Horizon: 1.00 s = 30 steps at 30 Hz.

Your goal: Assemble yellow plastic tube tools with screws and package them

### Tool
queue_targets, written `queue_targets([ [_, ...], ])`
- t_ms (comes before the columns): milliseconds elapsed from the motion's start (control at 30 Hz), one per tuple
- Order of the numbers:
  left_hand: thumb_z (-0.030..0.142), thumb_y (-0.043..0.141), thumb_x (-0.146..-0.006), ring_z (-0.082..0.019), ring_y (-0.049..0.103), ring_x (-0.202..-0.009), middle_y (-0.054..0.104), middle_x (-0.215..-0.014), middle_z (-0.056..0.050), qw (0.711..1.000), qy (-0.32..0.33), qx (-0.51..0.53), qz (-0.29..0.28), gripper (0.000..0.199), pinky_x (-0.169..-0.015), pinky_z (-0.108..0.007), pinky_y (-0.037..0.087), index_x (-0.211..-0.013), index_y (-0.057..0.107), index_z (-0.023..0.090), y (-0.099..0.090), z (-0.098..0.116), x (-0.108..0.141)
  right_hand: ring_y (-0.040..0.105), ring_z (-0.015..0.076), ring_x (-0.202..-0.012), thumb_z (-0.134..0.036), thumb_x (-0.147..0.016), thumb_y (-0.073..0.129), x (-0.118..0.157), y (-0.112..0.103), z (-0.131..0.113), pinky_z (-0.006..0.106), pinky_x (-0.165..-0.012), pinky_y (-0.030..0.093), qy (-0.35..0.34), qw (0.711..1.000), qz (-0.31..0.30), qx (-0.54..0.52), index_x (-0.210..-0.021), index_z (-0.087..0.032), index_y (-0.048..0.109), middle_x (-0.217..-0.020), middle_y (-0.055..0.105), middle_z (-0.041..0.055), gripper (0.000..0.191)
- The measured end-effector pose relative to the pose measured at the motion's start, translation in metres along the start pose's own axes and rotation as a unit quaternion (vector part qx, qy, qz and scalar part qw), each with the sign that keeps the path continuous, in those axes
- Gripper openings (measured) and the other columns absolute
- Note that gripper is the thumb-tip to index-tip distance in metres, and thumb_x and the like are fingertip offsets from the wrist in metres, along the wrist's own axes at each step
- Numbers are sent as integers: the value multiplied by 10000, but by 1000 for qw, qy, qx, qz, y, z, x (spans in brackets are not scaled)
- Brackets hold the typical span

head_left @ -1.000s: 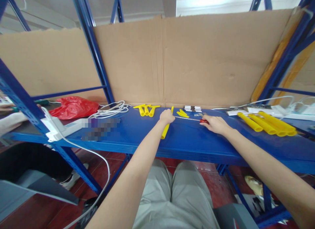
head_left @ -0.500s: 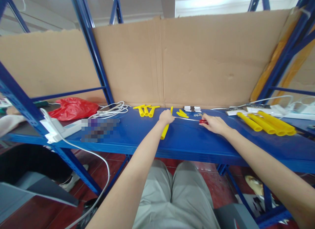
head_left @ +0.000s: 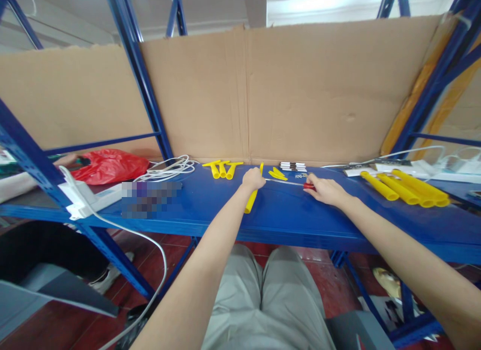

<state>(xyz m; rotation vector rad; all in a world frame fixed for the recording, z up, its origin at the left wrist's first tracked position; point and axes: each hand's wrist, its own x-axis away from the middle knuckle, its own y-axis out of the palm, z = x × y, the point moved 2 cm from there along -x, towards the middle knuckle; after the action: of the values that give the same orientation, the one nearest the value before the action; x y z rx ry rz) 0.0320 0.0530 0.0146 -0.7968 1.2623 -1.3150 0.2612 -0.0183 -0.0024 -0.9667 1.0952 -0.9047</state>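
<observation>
My left hand (head_left: 254, 179) is closed around a yellow tube (head_left: 251, 202) whose lower end shows below my fist. In my right hand (head_left: 323, 189) is the red handle of a screwdriver (head_left: 308, 186); its thin metal shaft runs left to my left hand, where the tip is hidden. Behind the shaft lie small yellow strips (head_left: 278, 174), a bundle of white pieces with dark bands (head_left: 293, 167) and tiny metal parts (head_left: 300, 176). Several yellow T-shaped pieces (head_left: 231, 170) rest left of my left hand.
Several yellow tubes (head_left: 409, 189) lie at the right on the blue table (head_left: 210, 209). At the left are a red bag (head_left: 112, 165), coiled white cable (head_left: 175, 167) and a white power strip (head_left: 84, 199). Another person's hand (head_left: 67, 160) is beside the bag. Cardboard (head_left: 300, 89) stands behind.
The other person's hand at the far left has moved right, up to the red bag. My two hands and what they hold look almost unchanged.
</observation>
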Motion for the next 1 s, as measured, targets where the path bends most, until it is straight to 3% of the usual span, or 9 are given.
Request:
queue_targets([
  [267, 219, 505, -835, -260, 613, -1100, 620, -1200, -214, 1000, 3, 1, 0, 384, -877, -270, 485, -1166, 608, 56, -1, 0, 1, 628, 271, -991, -354, -942, 345, -1, -1, -1, 329, -735, 461, -29, 999, 23, 28, -1030, -161, 584, -1072, 670, 152, 319],
  [433, 206, 504, -839, -259, 614, -1100, 623, -1196, -213, 1000, 1, 7, -1, 366, -872, -265, 485, -1158, 609, 60, -1, 0, 1, 639, 260, -969, -371, -948, 322, 0, -1, -2, 330, -743, 465, -20, 1000, 9, 6, -1088, -180, 571, -1077, 674, 140, 344],
  [633, 213, 503, -842, -255, 608, -1112, 620, -1203, -205, 1000, 3, 5, -3, 370, -887, -257, 470, -1166, 603, 64, -1, 1, 1, 662, 259, -813, -390, -919, 402, 0, -1, 1, 317, -648, 435, 3, 1000, 8, 4, -1094, -193, 504, -958, 691, 114, 283],
  [1000, 205, 505, -830, -252, 601, -1121, 613, -1216, -204, 1000, 6, -2, -5, 376, -904, -265, 471, -1163, 615, 67, -1, 2, 2, 649, 249, -923, -373, -948, 341, 0, 0, 0, 306, -704, 443, -15, 1000, 11, -3, -1058, -190, 556, -1037, 676, 124, 303],
])
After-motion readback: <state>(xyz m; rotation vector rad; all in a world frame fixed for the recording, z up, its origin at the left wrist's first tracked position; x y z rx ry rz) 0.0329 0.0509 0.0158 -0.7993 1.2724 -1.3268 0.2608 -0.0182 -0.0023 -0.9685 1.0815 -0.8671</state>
